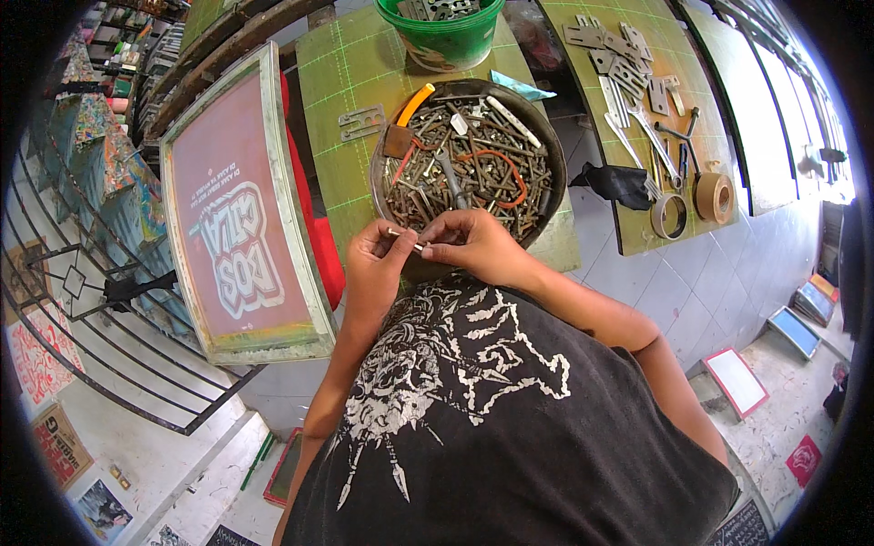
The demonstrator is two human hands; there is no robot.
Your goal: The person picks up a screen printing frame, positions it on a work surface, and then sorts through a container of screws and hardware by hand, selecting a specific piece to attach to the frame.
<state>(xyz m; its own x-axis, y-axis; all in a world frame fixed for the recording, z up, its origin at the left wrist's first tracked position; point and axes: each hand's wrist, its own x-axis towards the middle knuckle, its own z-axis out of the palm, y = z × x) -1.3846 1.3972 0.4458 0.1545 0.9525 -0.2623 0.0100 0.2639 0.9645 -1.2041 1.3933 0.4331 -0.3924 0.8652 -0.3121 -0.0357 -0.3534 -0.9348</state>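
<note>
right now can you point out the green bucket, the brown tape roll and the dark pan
Green bucket point(446, 47): head view, outer wall.
Brown tape roll point(725, 198): head view, right-hand part.
Dark pan point(557, 188): head view, right-side wall.

White-edged lettering on framed screen point(196, 164), red on brown sign point(62, 444)

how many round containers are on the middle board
2. The bucket stands at the far end of the board; the pan of screws is nearer, by the left hand and right hand. More could lie past the top edge.
</note>
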